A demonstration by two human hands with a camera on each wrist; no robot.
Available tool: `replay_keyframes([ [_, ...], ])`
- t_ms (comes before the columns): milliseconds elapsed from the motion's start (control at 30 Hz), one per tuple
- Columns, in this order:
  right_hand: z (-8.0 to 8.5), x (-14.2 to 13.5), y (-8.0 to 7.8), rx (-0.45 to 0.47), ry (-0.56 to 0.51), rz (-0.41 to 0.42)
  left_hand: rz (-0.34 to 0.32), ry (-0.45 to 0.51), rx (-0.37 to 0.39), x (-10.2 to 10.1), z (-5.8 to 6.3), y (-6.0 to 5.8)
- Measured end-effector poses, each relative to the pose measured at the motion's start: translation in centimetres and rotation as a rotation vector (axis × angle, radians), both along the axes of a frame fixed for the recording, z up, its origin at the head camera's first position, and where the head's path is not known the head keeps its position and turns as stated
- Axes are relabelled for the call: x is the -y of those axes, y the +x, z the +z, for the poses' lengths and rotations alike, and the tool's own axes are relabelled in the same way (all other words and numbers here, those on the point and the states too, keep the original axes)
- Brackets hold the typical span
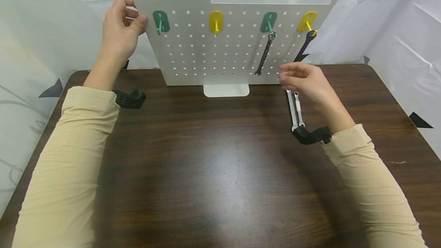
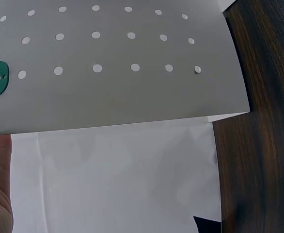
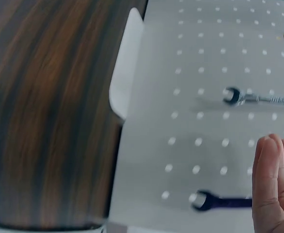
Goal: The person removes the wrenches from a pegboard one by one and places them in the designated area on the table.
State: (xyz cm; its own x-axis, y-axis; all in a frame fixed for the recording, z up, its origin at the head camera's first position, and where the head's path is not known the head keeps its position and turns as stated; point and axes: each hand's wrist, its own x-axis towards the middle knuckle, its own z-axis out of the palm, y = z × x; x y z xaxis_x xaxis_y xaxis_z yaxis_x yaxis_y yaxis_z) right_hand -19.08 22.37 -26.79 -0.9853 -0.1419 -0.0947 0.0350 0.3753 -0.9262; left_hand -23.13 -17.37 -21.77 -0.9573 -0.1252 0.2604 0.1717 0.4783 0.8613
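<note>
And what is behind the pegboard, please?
The left hand is partly behind the pegboard; a white backdrop and the table show past its edges. Whatever else the pegboard covers cannot be seen.

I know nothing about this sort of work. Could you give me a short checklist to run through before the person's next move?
1. Pegboard held: ok, the left hand pinches its upper left edge.
2. Right hand free: ok, it appears to hold nothing.
3. Silver wrench hung: ok, its upper end is on the right green hook.
4. Dark wrench hung: ok, its upper end is on the right yellow hook.
5. Spare hooks: ok, the left green hook and left yellow hook are bare.
6. Loose wrenches on the table clear of the black wrist device: cannot tell, it overlaps their near ends in the head view.
</note>
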Motion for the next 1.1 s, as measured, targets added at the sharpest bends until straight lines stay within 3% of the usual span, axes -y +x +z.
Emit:
replay_keyframes([
  [400, 0.7, 3.2, -0.7, -0.116, 0.021, -0.054, 0.011, -0.035, -0.032, 0.0, -0.3, -0.1],
  [867, 0.9, 5.0, -1.5, -0.079, -0.038, -0.075, -0.002, -0.010, -0.035, 0.1, -0.3, -0.1],
  [1100, 0.5, 5.3, -1.7, -0.105, -0.054, -0.071, -0.007, -0.001, -0.033, 0.1, -0.3, -0.2],
])
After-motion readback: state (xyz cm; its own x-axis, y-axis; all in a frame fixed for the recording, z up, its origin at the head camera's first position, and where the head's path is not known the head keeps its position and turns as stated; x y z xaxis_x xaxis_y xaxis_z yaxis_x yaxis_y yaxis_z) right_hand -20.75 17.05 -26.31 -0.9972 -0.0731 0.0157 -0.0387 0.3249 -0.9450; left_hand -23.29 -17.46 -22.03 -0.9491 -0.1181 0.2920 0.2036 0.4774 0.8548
